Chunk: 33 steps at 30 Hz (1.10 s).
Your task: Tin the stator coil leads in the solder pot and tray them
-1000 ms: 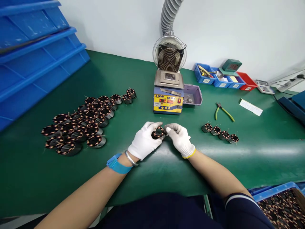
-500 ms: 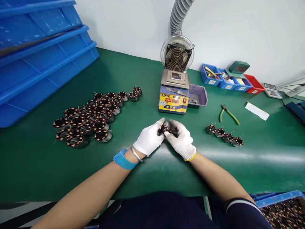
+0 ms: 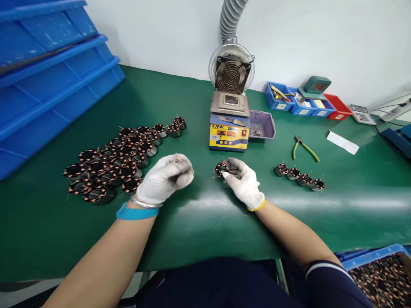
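Green matting covers your bench [image 3: 205, 222]. Just in front of the yellow-and-blue solder pot with the red digital readout [image 3: 228, 132], your right hand in its white knit glove [image 3: 245, 185] has thumb and fingers closed round a small dark stator core wound with copper wire [image 3: 222, 167], held low, at or just above the mat. Your gloved left hand [image 3: 165, 176] is apart from it on the left with its fingers curled in tight. It is blurred, so I cannot tell whether anything is pinched inside.

The likeliest trouble is the fine wire ends sticking out of that core: knit fabric can catch them, and a tug could bend or snap a lead. You grip the core with one hand only, so a loose hold could let it roll across the mat. The pot sits near your right fingertips, and if it is hot, a careless reach forward risks a burn. Your left wrist is close to the heap of similar wound cores [image 3: 118, 160]; a sweep could scatter them or mix them with the row of four cores [image 3: 298, 176] on the right
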Available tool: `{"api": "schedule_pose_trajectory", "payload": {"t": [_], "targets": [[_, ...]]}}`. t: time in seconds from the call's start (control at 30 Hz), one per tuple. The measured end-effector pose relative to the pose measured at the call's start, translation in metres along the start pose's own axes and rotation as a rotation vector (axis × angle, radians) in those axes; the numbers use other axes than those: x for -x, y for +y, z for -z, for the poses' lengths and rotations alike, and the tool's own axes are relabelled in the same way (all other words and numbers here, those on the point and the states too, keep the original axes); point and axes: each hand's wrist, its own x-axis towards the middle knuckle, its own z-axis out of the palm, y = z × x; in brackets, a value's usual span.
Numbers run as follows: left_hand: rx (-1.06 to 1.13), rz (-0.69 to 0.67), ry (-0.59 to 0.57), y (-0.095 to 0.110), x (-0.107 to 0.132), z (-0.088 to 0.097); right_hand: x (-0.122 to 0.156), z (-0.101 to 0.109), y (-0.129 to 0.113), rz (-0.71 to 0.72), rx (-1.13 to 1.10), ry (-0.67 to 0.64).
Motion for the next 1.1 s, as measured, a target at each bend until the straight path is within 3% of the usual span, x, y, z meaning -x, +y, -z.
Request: {"api": "schedule_pose_trajectory", "payload": {"t": [0.07,0.17,0.23,0.43,0.63,0.7,0.8,0.87,0.93,1.1], "targets": [[-0.090,-0.040,0.050,-0.005,-0.003,-0.004,0.001,0.000,0.000,0.016,0.004,0.006],[-0.359,-0.059,0.012,-0.014,-0.006,-0.025,0.004,0.001,0.004,0.055,0.040,-0.003],[-0.461,-0.077,0.050,-0.016,-0.004,-0.037,0.006,0.001,0.005,0.069,0.053,-0.019],[-0.253,-0.134,0.329,-0.010,0.003,-0.031,0.003,-0.003,-0.003,-0.025,-0.026,0.016],[-0.440,-0.020,0.027,-0.009,0.005,-0.045,0.002,-0.001,-0.003,0.010,-0.033,-0.002],[-0.322,-0.023,0.065,-0.009,0.007,-0.048,0.002,0.001,-0.002,0.020,-0.044,0.013],[-0.013,-0.060,0.257,-0.011,0.008,-0.044,-0.002,0.003,-0.007,0.021,-0.070,0.047],[0.076,-0.079,0.393,-0.016,0.005,-0.040,-0.012,0.007,-0.016,0.039,-0.046,0.063],[0.024,-0.069,0.410,-0.024,-0.001,-0.039,-0.031,0.014,-0.031,0.100,0.035,0.082],[-0.223,-0.020,0.142,-0.044,-0.014,-0.045,-0.120,0.038,-0.091,0.428,0.512,0.159]]}}
